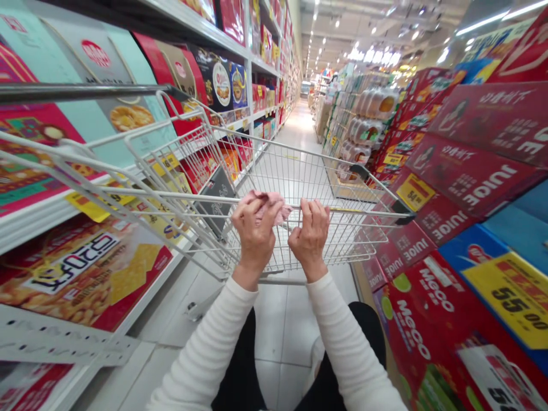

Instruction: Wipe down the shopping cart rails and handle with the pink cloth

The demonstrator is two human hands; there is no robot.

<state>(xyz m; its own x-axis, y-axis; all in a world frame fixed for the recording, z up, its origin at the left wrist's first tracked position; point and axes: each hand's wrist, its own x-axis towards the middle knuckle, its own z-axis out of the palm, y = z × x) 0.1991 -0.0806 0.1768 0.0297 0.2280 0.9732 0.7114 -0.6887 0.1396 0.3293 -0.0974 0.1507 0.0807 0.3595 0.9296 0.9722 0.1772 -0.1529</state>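
Head view: two bare hands gripped the edge of a wire shopping cart [368,213] in a store aisle.
The left hand [256,231] clutched a crumpled pink cloth [280,213] against the middle of the cart's near top edge; the right hand [311,237] was curled around the same edge, just beside the cloth and toward the cart's black right corner. Below ran pale floor tiles [270,319]. White shelves [25,234] with boxed foods stood at left; stacked red cartons [466,165] with yellow price signs [414,192] rose at right.
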